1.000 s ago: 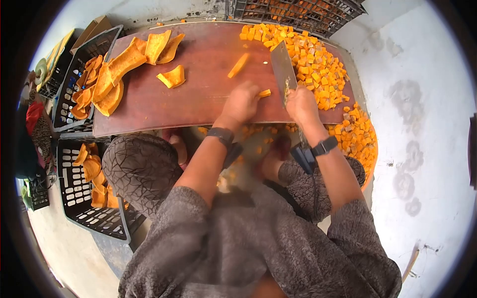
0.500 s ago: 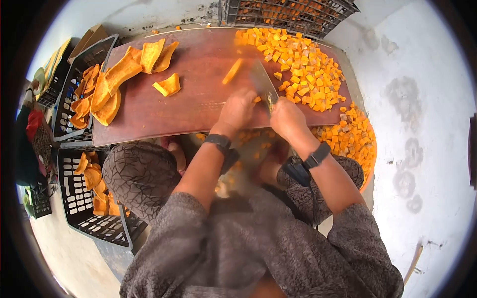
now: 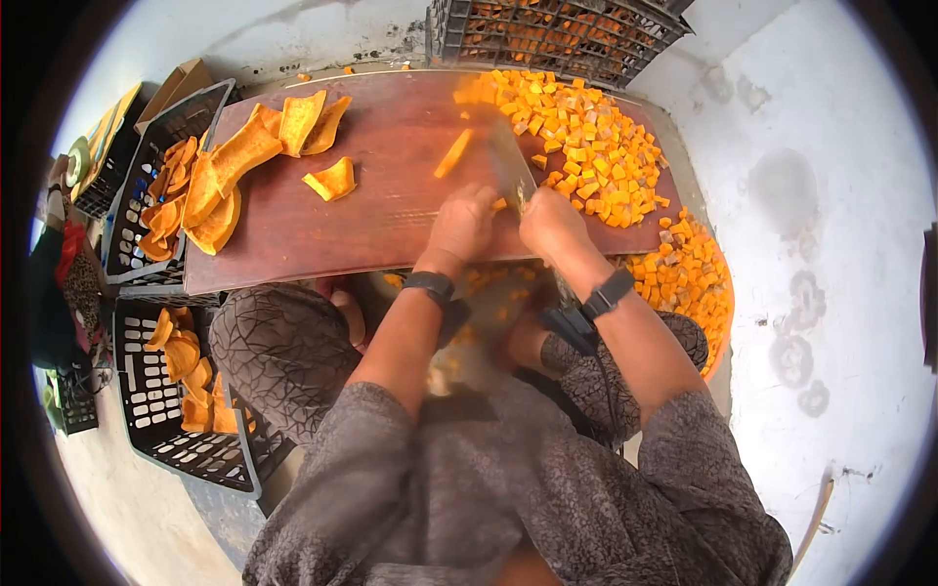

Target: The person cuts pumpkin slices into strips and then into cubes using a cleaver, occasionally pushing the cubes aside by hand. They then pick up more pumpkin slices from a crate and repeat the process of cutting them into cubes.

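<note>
My right hand (image 3: pixel 553 225) is closed around the handle of a knife (image 3: pixel 509 161), its wide blade pointing away from me over the reddish-brown board (image 3: pixel 381 215). Left of the blade, my left hand (image 3: pixel 463 224) has its fingers curled down on a small piece of pumpkin (image 3: pixel 499 204), mostly hidden by the fingers. A pumpkin strip (image 3: pixel 453 153) lies just beyond that hand. Right of the knife spreads a heap of pumpkin cubes (image 3: pixel 606 161). Large pumpkin slabs (image 3: pixel 239 156) overlap at the board's left end, with one short chunk (image 3: pixel 332 180) apart from them.
Two black crates, an upper one (image 3: pixel 125 234) and a lower one (image 3: pixel 244 459), hold pumpkin pieces on the left. Another crate (image 3: pixel 557 44) stands behind the board. More cubes fill an orange-rimmed container (image 3: pixel 724 322) below the board's right end, near the white wall (image 3: pixel 831 244).
The view has shifted slightly. Both hands stay close together at the board's near edge, the knife blade standing a little steeper in view. The strip and slabs lie as before.
</note>
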{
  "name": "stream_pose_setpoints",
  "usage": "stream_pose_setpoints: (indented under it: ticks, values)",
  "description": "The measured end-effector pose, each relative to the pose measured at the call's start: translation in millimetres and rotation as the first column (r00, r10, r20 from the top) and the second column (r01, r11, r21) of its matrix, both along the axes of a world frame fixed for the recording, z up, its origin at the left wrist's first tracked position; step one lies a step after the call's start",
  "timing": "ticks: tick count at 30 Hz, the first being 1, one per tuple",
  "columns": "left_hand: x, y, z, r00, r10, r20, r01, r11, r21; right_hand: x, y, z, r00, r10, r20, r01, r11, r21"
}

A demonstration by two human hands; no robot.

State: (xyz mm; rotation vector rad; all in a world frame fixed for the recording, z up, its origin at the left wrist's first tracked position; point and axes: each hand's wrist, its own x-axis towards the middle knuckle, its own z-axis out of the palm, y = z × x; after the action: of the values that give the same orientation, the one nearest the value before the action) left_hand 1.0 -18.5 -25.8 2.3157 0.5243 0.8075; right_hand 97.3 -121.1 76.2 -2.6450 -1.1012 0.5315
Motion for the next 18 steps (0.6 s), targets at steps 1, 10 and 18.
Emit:
stream_pose_setpoints:
  ticks: [1,10,18]
  values:
    - [0.7,0.3,0.0,1.0,0.003,0.005,-0.003,1.0,-0.004,-2.2,-6.7,-1.2,1.0,0.003,0.005,-0.003,1.0,-0.004]
    - [1.1,6.3,-3.6,0.995,-0.064,0.071,0.066,0.997,-0.027,7.5,16.3,-29.2,0.978,-0.021,0.207,-0.014,0.986,0.165]
    - [2.9,1.1,-4.7,1.0,0.011,0.01,-0.011,1.0,0.001,4.6,0.0,-8.2,0.999,0.013,0.048,-0.014,1.0,0.024]
